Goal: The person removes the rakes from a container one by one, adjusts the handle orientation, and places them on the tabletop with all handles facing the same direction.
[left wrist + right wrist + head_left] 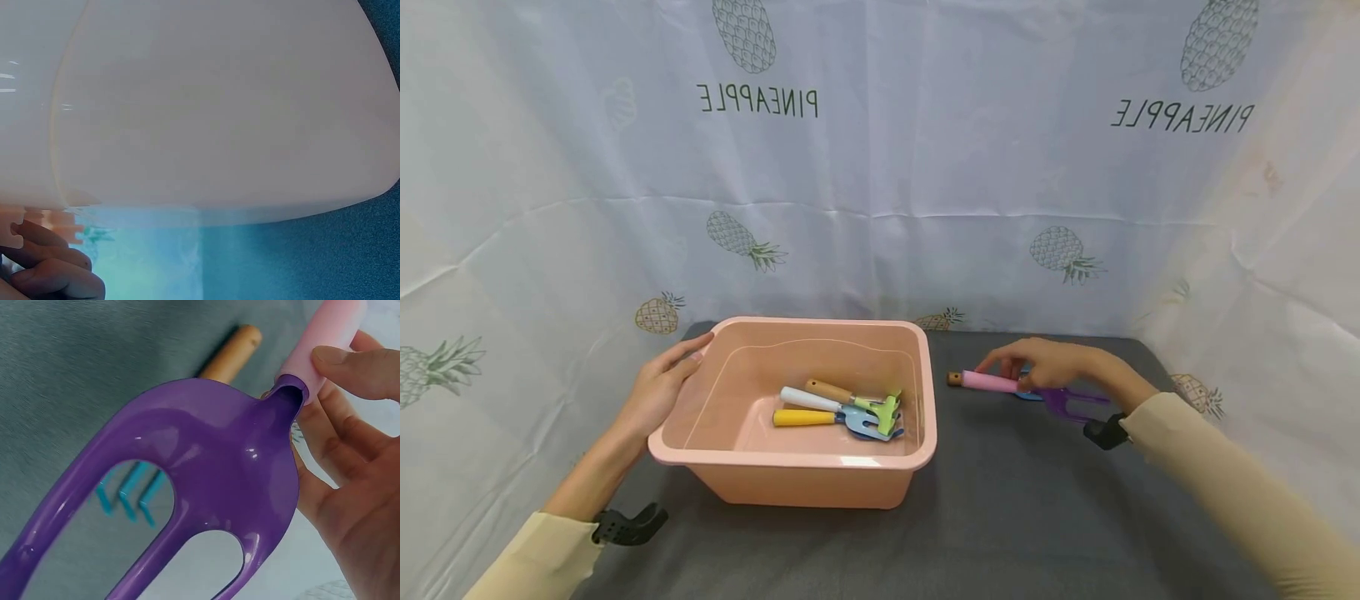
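Across the back and both sides: one pale curtain [880, 158] with pineapple prints, the word PINEAPPLE readable twice, mirrored. Below it, one dark grey worktop [992, 517]. On that, left of centre, one pink basin [793, 482], upright. Two forearms come in from the lower corners, both in cream sleeves. Left hand [658, 393] is at the basin's left end, fingers bent and gripping the rim. Right hand [1048, 363] is to the right of the basin, fingers and thumb pinching the pink handle of one purple fork [219, 450], three tines, head pointing away from the basin. Can't tell if the fork clears the worktop. Behind it, partly hidden, what looks like one small rake [231, 356]: wooden handle, three teal prongs, on the worktop. Inside the basin, toward its right side, three more tool handles, heads overlapping: one yellow handle [805, 417] nearest the front, one white handle [808, 398] in the middle, one wooden handle [829, 389] at the back. Heads there are blue and green; blue ones overlap too much to count. Smallest: two black wrist straps [630, 526], one per arm.
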The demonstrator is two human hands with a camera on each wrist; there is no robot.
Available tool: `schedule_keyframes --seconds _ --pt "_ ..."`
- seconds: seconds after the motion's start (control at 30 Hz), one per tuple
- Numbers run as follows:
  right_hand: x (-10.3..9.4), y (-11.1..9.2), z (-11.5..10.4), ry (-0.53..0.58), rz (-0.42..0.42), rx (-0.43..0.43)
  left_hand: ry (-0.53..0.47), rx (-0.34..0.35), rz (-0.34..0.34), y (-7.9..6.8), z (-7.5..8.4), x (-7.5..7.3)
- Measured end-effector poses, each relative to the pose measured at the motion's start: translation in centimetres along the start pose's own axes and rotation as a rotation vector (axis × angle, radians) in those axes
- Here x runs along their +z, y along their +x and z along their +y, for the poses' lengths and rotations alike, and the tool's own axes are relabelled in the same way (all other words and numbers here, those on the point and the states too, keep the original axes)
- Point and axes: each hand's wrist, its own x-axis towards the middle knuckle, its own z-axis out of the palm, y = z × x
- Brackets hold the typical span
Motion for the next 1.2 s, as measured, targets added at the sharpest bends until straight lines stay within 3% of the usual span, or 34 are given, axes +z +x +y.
schedule_keyframes --seconds 0.43,0.7,1.2 --pt "3.8 1.5 2.1 0.052 -0.047 0.005 0.006 -0.002 -0.002 0.0 0.0 -0.1" --pt "5.6 2.4 3.0 0.077 -0.12 0.023 0.01 -0.008 -0.008 -0.1 0.1 0.0" --pt "6.8 3.0 3.8 0.048 -0.067 0.016 -0.009 0.008 0.006 -0.2 0.1 0.0"
